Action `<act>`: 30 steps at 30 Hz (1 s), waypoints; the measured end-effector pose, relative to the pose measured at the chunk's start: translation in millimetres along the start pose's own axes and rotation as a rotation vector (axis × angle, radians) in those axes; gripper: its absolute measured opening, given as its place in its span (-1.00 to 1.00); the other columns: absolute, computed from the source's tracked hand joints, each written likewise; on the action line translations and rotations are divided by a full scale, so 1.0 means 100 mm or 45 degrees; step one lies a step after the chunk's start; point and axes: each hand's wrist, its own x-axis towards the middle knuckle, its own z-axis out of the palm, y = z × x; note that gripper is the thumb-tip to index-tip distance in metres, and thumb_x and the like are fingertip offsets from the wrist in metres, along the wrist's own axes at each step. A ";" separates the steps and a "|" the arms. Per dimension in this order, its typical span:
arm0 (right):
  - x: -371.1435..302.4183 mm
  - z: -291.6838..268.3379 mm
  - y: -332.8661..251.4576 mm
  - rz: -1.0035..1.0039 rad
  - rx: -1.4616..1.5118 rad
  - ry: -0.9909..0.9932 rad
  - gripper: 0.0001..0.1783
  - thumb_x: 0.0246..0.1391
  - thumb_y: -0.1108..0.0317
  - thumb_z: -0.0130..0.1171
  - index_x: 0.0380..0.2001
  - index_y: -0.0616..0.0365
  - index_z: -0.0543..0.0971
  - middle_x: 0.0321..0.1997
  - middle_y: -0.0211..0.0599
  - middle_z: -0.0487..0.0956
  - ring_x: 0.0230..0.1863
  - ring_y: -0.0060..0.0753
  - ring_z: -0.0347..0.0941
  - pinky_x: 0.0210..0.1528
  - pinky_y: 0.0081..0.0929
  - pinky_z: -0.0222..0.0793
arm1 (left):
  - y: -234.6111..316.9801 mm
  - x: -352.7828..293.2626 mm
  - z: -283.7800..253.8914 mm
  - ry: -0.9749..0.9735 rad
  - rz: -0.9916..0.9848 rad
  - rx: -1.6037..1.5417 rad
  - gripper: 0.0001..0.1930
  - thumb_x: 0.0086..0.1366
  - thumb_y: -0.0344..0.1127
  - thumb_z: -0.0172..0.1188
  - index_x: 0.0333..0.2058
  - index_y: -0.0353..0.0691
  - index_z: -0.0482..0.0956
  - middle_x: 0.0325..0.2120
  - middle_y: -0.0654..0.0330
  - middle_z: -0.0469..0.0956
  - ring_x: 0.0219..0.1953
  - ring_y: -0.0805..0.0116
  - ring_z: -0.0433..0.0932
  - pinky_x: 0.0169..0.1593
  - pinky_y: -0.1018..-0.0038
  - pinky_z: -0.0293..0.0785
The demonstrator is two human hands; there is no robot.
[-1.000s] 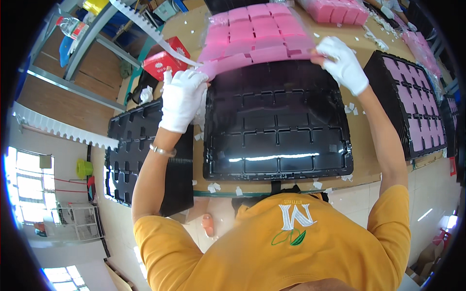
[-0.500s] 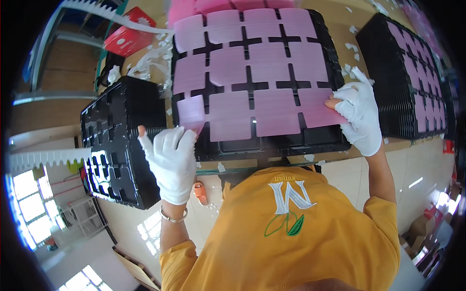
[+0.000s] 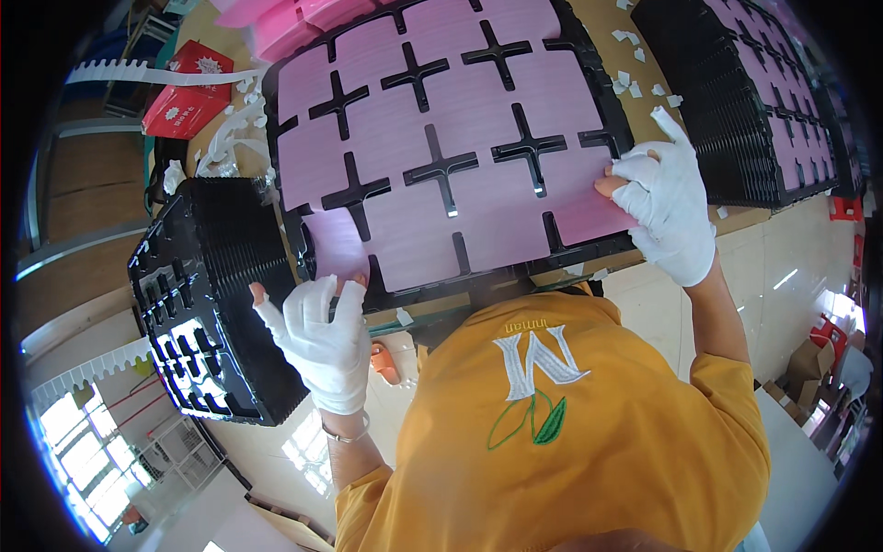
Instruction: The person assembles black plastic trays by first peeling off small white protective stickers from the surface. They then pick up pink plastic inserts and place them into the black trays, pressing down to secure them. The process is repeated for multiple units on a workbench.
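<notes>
A large pink sheet point(image 3: 405, 198) with cross-shaped gaps lies over a black plastic tray point(image 3: 492, 287), whose raised black crosses show through the gaps. Both my hands wear white gloves with some bare fingertips. At the sheet's near left corner my left hand point(image 3: 322, 336) pinches a flap that bends up a little from the tray, one finger sticking out to the left. My right hand point(image 3: 664, 202) grips the sheet's near right corner between thumb and fingers, with one gloved finger pointing away from me.
Stacked black trays point(image 3: 225, 304) stand on the left. Another stack point(image 3: 727, 101), topped with pink sheeting, is on the right. Farther back are a red box point(image 3: 189, 87), bright pink material point(image 3: 303, 28), a white toothed strip point(image 3: 166, 74) and white scraps point(image 3: 630, 83) on the table.
The view has shifted, and the tray looks larger and closer. The sheet now sits flatter, with its gaps around the black crosses. Both hands still hold its near corners.
</notes>
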 end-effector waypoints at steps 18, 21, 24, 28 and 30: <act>-0.01 -0.11 -0.13 0.002 -0.218 -0.250 -0.81 -0.24 0.49 0.26 -0.46 -0.03 0.66 -0.39 -0.44 0.58 -0.23 -0.28 0.49 0.38 0.07 0.11 | 0.00 -0.09 -0.02 -0.006 0.013 -0.041 -0.64 -0.20 -0.62 0.25 -0.35 -0.08 0.58 -0.36 0.27 0.46 -0.26 0.25 0.51 0.31 -0.18 0.10; -0.01 -0.10 -0.10 -0.040 -0.164 -0.216 -0.71 -0.32 0.56 0.24 -0.41 0.01 0.58 -0.28 -0.40 0.52 -0.14 -0.22 0.45 0.28 0.03 0.21 | 0.00 -0.11 0.01 0.023 0.001 -0.077 -0.66 -0.19 -0.61 0.24 -0.37 -0.08 0.58 -0.35 0.26 0.46 -0.26 0.24 0.51 0.29 -0.20 0.13; -0.05 -0.12 -0.09 -0.050 -0.122 -0.196 -0.57 -0.42 0.62 0.19 -0.31 0.06 0.55 -0.19 -0.33 0.51 -0.06 -0.12 0.42 0.13 -0.08 0.29 | -0.02 -0.09 0.04 0.034 -0.004 -0.107 -0.70 -0.15 -0.59 0.22 -0.39 -0.07 0.56 -0.36 0.25 0.46 -0.27 0.22 0.50 0.27 -0.21 0.16; -0.08 -0.13 -0.13 0.006 -0.141 -0.225 -0.49 -0.43 0.65 0.21 -0.25 0.03 0.53 -0.15 -0.33 0.48 -0.05 -0.14 0.40 0.13 -0.08 0.28 | -0.03 -0.12 0.05 0.035 -0.022 -0.148 -0.71 -0.12 -0.58 0.21 -0.36 -0.09 0.54 -0.37 0.23 0.45 -0.31 0.20 0.47 0.29 -0.17 0.14; -0.07 -0.13 -0.16 0.024 -0.136 -0.231 -0.47 -0.44 0.65 0.23 -0.24 0.03 0.53 -0.14 -0.33 0.48 -0.03 -0.12 0.40 0.10 -0.10 0.28 | -0.03 -0.15 0.05 0.057 -0.053 -0.152 -0.70 -0.13 -0.59 0.22 -0.37 -0.10 0.53 -0.37 0.22 0.44 -0.32 0.20 0.47 0.29 -0.17 0.14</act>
